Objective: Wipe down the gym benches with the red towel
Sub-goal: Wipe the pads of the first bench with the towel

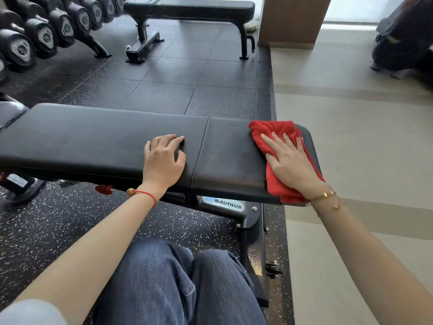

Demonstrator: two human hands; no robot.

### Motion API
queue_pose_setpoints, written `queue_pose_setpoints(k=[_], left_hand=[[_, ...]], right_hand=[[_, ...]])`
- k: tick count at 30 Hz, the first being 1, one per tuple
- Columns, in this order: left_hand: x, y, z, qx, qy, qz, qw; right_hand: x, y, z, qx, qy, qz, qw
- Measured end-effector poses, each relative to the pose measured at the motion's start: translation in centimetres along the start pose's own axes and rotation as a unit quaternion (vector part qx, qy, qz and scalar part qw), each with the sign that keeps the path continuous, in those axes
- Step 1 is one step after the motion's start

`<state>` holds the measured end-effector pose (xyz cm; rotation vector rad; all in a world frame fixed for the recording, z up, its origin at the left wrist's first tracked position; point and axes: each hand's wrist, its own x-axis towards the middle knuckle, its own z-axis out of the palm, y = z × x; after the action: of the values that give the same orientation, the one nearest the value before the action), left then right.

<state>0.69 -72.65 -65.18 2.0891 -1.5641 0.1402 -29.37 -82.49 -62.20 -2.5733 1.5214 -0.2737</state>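
Flatly, red towel (278, 160) under right fingers (269, 141)

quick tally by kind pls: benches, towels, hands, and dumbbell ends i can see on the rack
benches: 2, the near bench and the far bench
red towel: 1
hands: 2, left hand resting on the near bench, right hand pressing the towel flat
dumbbell ends on the rack: about 8, more cut off at the edge
total: about 13

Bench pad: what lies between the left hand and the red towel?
Only bare black padding of the near bench, crossed by one stitched seam, separates the left hand from the red towel under the right hand, per the head view.
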Motion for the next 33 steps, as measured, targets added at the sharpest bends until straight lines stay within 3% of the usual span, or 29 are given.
queue_pose_setpoints(k=[5, 9, 12, 18, 23, 30, 33], left_hand=[[0.0, 0.0, 0.1, 0.001, 0.004, 0.001, 1.000], [0.0, 0.1, 0.1, 0.003, 0.005, -0.001, 1.000], [0.0, 0.2, 0.2, 0.006, 0.007, -0.004, 1.000], [0.1, 0.0, 0.3, 0.001, 0.011, -0.005, 1.000], [0.1, -0.1, 0.3, 0.002, 0.011, 0.000, 1.000], [0.1, -0.2, 0.4, 0.006, 0.010, -0.001, 1.000], [0.1, -0.2, 0.4, 0.004, 0.011, -0.004, 1.000]], right_hand=[[-2.9, 1.4, -0.2, 0.022, -0.007, 0.006, 1.000], [1.2, 2.9, -0.5, 0.012, 0.002, 0.099, 0.995], [4.8, 1.9, -0.3, -0.006, -0.010, 0.117, 0.993], [4.4, -4.2, 0.7, 0.012, -0.038, -0.018, 0.999], [-0.9, -5.3, 1.1, 0.000, -0.008, -0.114, 0.994], [3.8, -3.2, 1.0, -0.029, -0.008, 0.011, 0.999], [6.5, -6.1, 1.9, -0.013, -0.012, 0.006, 1.000]])
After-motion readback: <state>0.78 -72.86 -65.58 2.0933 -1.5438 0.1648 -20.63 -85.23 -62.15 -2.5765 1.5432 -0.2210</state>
